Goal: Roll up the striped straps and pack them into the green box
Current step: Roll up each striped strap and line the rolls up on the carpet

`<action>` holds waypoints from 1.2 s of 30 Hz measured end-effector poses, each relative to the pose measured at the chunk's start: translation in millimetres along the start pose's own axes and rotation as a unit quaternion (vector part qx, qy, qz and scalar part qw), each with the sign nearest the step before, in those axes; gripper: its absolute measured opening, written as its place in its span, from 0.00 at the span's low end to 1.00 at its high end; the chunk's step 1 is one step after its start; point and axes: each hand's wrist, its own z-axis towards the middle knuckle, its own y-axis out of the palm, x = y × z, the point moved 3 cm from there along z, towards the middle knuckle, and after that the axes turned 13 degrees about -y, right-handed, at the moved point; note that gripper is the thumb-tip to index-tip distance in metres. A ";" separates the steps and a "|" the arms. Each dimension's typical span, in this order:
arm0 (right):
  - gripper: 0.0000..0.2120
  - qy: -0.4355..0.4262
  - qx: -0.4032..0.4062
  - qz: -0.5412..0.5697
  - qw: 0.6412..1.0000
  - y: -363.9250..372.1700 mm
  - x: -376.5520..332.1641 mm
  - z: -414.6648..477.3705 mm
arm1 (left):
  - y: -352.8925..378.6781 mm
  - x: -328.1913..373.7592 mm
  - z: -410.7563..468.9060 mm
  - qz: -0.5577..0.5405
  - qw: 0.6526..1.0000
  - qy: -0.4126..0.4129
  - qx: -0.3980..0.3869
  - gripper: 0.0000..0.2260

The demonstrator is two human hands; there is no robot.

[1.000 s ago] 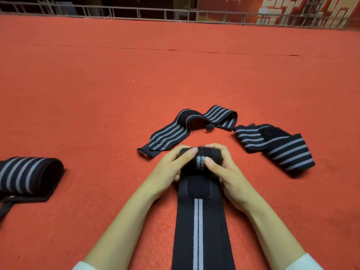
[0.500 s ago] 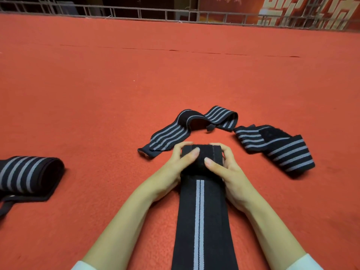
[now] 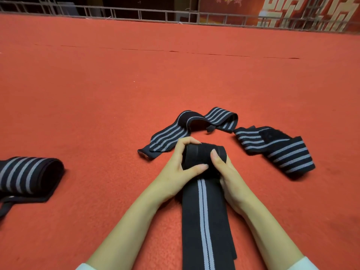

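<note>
Left hand and right hand hold the rolled end of the striped strap, fingers curled round it. Second strap lies at 12 o'clock.

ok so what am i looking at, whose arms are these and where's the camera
There is no machine: a person works with bare hands, and the one camera sits on their head, looking down, so the arms reach in from the bottom. The left hand and right hand grip the rolled end of a black strap with two grey stripes; its flat tail runs toward the person. On the red carpet lie three more: a loose strap beyond the hands, a folded strap to the right, a rolled strap at far left. No green box is in view.
</note>
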 end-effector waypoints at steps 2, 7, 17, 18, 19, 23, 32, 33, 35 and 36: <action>0.26 0.001 0.015 0.002 1.000 -1.5 -1.0 0.3 | -0.4 -0.8 -0.2 0.025 1.000 0.013 0.010 0.20; 0.17 -0.014 0.002 0.014 1.000 -3.4 -6.9 -0.2 | 3.8 -0.2 -0.5 0.016 0.999 -0.034 -0.008 0.16; 0.25 -0.038 -0.015 0.001 0.999 -5.5 -8.5 -1.0 | -5.9 5.5 -2.9 -0.094 0.990 -0.104 0.007 0.13; 0.25 -0.028 -0.004 0.012 1.000 -4.2 -8.0 -1.1 | -5.2 7.0 -3.7 -0.086 0.992 -0.094 0.003 0.14; 0.26 -0.020 0.006 0.020 1.000 -4.2 -7.0 -0.5 | -4.2 6.9 -4.6 -0.071 0.994 -0.085 0.004 0.14; 0.25 -0.026 0.025 -0.005 0.999 -5.0 -9.3 1.4 | -0.7 6.8 -6.5 -0.061 0.995 -0.080 -0.005 0.18; 0.32 -0.026 0.000 -0.019 0.999 -7.2 -7.7 0.0 | -10.4 7.7 -6.1 -0.056 0.994 -0.096 0.021 0.23; 0.30 -0.011 -0.005 -0.010 1.000 -6.9 -7.2 -0.5 | -12.2 8.2 -6.2 -0.045 0.995 -0.081 0.025 0.23; 0.25 0.008 -0.011 -0.008 1.000 -7.4 -6.8 -1.6 | -12.4 6.7 -6.2 -0.024 0.998 -0.058 0.022 0.25; 0.24 0.009 -0.009 -0.011 1.000 -7.9 -6.9 -1.4 | -12.1 5.2 -5.6 -0.015 0.998 -0.050 0.022 0.25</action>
